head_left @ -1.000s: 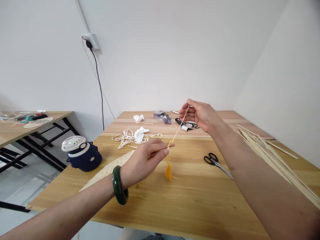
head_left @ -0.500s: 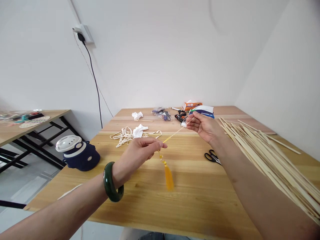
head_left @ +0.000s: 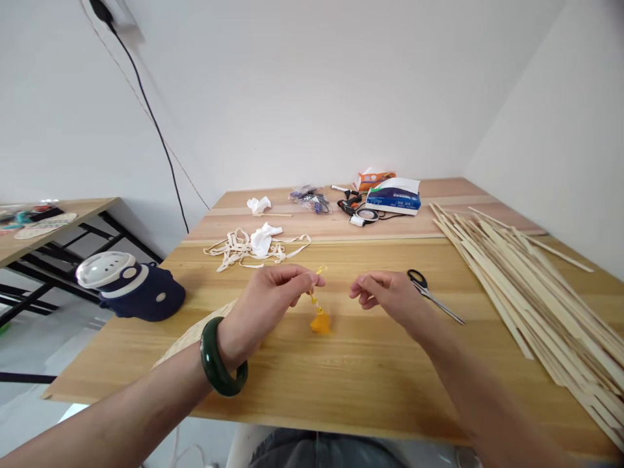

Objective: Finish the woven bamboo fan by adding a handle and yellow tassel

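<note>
On the wooden table (head_left: 370, 390) lie black-handled scissors (head_left: 429, 294), a pile of thin bamboo strips (head_left: 526, 286), and one navy container (head_left: 143, 298) with white lid.

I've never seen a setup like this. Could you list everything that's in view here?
wooden table: one, light wood, in front of the person.
yellow tassel: one, yellow, hanging from the left hand.
scissors: one pair, black handles, on the table beside the right hand.
wooden strips: many, pale, heaped at the table's right.
tangled strips: one tangle, cream, mid-table.
crumpled tissues: two, white, mid-table and farther back.
plastic bag: one, clear, far side.
packet: one, blue and white, far side.
orange packet: one, behind it.
lidded pot: one, navy with white lid, table's left end.
woven mat: one, straw-coloured, partly behind the left arm.
second table: one, wooden, far left.
cable: one, black, down the wall.
bangle: one, dark green, on the left wrist.
left hand: pinching the tassel's top.
right hand: empty, fingers loosely curled.
</note>
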Available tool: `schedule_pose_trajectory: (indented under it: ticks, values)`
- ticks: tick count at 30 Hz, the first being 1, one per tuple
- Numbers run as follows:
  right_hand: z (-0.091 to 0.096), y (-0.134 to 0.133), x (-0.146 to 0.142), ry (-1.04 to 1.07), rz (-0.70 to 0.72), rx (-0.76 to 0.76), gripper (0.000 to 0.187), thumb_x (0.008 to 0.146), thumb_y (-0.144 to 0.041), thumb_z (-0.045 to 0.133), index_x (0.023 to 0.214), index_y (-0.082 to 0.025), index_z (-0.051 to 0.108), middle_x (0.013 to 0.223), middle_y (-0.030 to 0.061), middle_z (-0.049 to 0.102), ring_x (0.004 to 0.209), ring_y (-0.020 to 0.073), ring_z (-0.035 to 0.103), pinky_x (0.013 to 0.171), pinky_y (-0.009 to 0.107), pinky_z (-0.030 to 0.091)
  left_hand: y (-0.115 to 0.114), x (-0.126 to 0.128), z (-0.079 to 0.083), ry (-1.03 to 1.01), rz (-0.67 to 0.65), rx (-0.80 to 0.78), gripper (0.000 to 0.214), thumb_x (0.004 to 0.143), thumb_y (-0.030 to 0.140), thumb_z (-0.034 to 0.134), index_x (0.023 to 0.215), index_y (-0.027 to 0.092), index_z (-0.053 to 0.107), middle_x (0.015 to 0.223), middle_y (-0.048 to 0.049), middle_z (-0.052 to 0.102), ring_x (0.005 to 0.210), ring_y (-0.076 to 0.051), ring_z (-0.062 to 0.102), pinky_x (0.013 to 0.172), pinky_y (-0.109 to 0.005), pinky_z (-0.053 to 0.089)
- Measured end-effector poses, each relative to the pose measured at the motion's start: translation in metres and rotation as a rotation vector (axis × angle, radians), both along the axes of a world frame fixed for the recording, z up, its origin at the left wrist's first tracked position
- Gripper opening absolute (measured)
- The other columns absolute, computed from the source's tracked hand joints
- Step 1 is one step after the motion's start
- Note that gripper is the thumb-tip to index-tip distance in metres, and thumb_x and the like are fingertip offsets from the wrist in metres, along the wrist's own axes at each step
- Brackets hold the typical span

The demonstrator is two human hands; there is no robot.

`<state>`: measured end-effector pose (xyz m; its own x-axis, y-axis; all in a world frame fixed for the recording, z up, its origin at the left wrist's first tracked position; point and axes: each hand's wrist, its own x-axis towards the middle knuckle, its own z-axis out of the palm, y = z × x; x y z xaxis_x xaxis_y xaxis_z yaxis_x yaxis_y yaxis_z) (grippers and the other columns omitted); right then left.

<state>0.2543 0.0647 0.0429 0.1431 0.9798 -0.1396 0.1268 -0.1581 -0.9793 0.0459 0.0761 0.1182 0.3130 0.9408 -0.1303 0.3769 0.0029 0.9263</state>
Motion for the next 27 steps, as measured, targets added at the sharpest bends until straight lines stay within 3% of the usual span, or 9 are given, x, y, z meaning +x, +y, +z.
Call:
schedule_pose_trajectory:
  ticks: [4,7,13,20,24,27]
  values:
    - [0.005,-0.024,-0.017,-0.129,0.003,0.309,0.017,0.081,-0.029,0.061,0.093,-0.022,0.070,0.098,0.0044,0.071,0.074,0.0161,0.063,0.063,0.028,0.056,-0.005,0.003,-0.006,0.062,-0.022,0.010,0.026,0.078,0.039,0.059,0.074,0.019,0.075,0.059,0.0021,0.057,0.056,-0.012,0.039,0.056,-0.026,0.035]
    - [0.002,-0.030,-0.029,-0.194,0.027,0.411,0.024,0.081,-0.023,0.060,0.105,-0.024,0.066,0.110,0.0051,0.068,0.086,0.0171,0.063,0.064,0.028,0.056,-0.009,0.004,-0.010,0.096,-0.036,0.000,0.026,0.078,0.039,0.058,0.072,0.020,0.074,0.060,0.0017,0.057,0.058,-0.013,0.043,0.055,-0.026,0.035]
    - [-0.003,-0.030,-0.043,-0.190,0.007,0.420,0.010,0.082,-0.025,0.061,0.083,-0.026,0.071,0.084,0.0027,0.073,0.076,0.0183,0.066,0.059,0.028,0.054,-0.016,0.006,-0.011,0.084,-0.047,-0.017,0.024,0.079,0.035,0.058,0.066,0.020,0.071,0.061,0.0027,0.057,0.059,-0.012,0.046,0.055,-0.024,0.035]
    - [-0.007,-0.028,-0.034,-0.119,-0.026,0.355,0.010,0.081,-0.027,0.064,0.078,-0.025,0.073,0.079,0.0015,0.074,0.068,0.0185,0.067,0.059,0.031,0.056,-0.018,0.002,-0.014,0.094,-0.055,-0.030,0.025,0.080,0.035,0.058,0.068,0.020,0.074,0.072,0.0012,0.069,0.070,-0.015,0.058,0.066,-0.025,0.043]
    - [0.007,-0.029,-0.014,-0.059,-0.230,0.428,0.011,0.083,-0.028,0.063,0.084,-0.025,0.073,0.086,0.0022,0.073,0.071,0.0166,0.066,0.059,0.029,0.058,-0.017,-0.001,-0.019,0.144,-0.056,-0.069,0.024,0.078,0.038,0.060,0.070,0.021,0.076,0.074,0.0007,0.072,0.073,-0.017,0.059,0.070,-0.026,0.043]
    - [0.015,-0.022,0.026,-0.098,-0.467,0.459,0.008,0.081,-0.028,0.066,0.081,-0.024,0.073,0.082,0.0019,0.072,0.071,0.0150,0.065,0.055,0.024,0.057,-0.017,-0.004,-0.022,0.194,-0.066,-0.059,0.028,0.077,0.044,0.060,0.067,0.023,0.075,0.069,0.0011,0.070,0.069,-0.018,0.057,0.065,-0.026,0.041]
